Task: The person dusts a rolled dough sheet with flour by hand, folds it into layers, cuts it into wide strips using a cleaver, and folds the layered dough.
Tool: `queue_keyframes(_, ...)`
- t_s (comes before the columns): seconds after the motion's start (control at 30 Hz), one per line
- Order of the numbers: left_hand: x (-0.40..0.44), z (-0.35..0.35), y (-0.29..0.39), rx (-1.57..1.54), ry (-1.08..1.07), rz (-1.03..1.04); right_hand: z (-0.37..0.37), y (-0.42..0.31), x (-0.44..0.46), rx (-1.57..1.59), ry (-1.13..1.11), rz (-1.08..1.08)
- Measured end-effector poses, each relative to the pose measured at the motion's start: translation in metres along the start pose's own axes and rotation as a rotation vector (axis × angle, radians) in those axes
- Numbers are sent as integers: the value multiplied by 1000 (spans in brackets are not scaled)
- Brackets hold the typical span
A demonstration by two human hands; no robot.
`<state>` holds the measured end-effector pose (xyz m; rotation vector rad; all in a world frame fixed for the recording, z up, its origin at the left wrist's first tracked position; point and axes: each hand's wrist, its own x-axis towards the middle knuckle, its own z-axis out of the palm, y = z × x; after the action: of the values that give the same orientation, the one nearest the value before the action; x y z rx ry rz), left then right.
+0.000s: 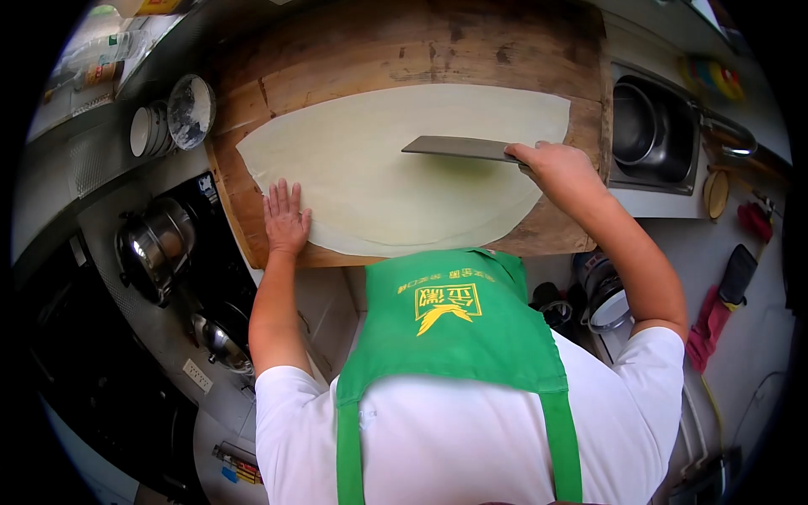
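Note:
A large, thin sheet of rolled-out dough (362, 168) lies spread over a wooden board (353, 55). My right hand (557, 168) is closed around the handle of a cleaver (459, 148), whose broad blade points left over the middle of the sheet. Whether the blade touches the dough I cannot tell. My left hand (287, 220) rests flat with fingers extended on the left edge of the dough, holding nothing.
To the left stand a floury bowl (191, 112), stacked bowls (148, 130) and a steel pot (158, 244) on the stove. A sink (673, 139) with a pot inside is at the right. Below the board's right side sits a white-lidded container (608, 310).

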<state>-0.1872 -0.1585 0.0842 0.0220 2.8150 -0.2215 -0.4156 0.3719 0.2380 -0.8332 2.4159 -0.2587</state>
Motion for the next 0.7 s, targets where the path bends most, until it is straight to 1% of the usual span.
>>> queue_keyframes(0.13,0,-9,7,60,-35,-9,0,44,-32,2,43,5)
queue_keyframes(0.2,0,-12,10,108,-30,-20,-5,61,-48,-4,13,64)
queue_keyframes(0.23,1,-13,10,128,-67,-33,-6,68,-53,-8,-12,112)
queue_keyframes(0.27,1,-14,11,128,-67,-29,-4,77,-61,-6,-12,115)
queue_keyframes(0.33,1,-16,13,150,-88,-50,0,97,-76,28,52,98)
queue_keyframes(0.37,1,-16,13,148,-88,-49,-1,104,-83,28,52,100)
queue_keyframes(0.53,-4,-12,13,191,-104,-99,-8,129,-113,36,-15,249)
queue_keyframes(0.7,-5,-11,11,198,-115,-98,-9,162,-147,57,3,287)
